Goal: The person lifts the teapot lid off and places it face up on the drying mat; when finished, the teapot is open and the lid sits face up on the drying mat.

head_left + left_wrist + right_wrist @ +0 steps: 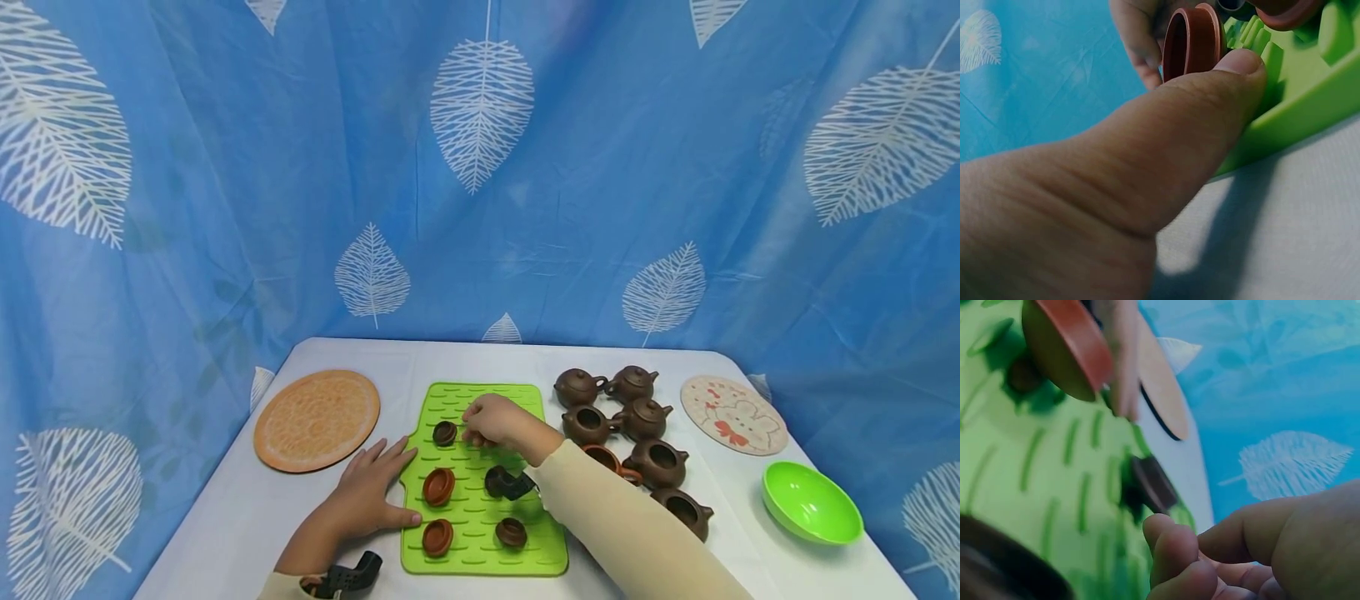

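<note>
Spread on the white table, my left hand (367,492) rests its thumb on the left edge of the green mat (472,562). Close to that thumb stands a red-brown teapot lid (1200,40); another red-brown lid (438,487) lies farther up the mat. My right hand (502,423) reaches over the mat's upper part, its fingers bunched against the thumb and nothing visible between them. Just beyond its fingertips sits a dark brown lid (1155,484). Two more dark lids are on the mat's right side: one (512,533) near the front, one (493,481) partly behind the wrist camera.
Several brown teapots (643,418), some lidded and some uncovered, cluster right of the mat, partly behind my right sleeve. A round tan placemat (318,419) lies left. At the right are a rabbit-print placemat (735,412) and a green bowl (813,504).
</note>
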`<control>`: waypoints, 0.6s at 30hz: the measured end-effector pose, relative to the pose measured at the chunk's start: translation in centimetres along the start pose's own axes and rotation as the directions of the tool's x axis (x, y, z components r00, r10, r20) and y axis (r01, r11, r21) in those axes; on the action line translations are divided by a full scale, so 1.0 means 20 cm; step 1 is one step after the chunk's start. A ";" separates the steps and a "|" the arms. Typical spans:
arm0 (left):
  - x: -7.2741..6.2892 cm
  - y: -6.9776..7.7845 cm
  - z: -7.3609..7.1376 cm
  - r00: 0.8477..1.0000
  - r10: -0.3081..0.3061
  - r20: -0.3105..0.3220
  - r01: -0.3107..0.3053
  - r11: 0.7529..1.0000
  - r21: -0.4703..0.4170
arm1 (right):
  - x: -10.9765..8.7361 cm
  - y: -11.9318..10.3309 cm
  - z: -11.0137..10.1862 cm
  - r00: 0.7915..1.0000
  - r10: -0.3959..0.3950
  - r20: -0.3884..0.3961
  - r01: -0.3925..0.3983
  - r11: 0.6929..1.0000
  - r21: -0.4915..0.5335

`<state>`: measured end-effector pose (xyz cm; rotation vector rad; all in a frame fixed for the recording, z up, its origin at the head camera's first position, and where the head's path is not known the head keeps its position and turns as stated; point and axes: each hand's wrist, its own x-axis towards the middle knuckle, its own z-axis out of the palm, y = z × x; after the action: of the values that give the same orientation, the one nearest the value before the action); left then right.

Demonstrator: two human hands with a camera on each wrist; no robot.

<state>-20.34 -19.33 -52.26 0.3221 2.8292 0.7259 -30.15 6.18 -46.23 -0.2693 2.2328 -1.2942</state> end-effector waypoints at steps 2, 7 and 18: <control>0.00 0.01 0.00 1.000 -0.012 0.003 0.012 1.000 -0.013 | -0.02 0.00 -0.05 1.000 -0.003 -0.013 0.004 1.000 0.009; 0.00 0.01 0.00 1.000 -0.018 -0.002 0.018 1.000 -0.019 | -0.06 0.02 -0.20 0.998 -0.029 -0.061 0.029 1.000 0.006; 0.00 0.00 0.00 1.000 -0.002 -0.004 0.002 1.000 -0.016 | -0.25 0.16 -0.54 0.968 -0.082 -0.236 0.085 0.996 0.000</control>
<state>-20.23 -19.31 -52.31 0.3155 2.8253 0.7493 -31.58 18.07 -42.94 -0.2172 2.4345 -1.4483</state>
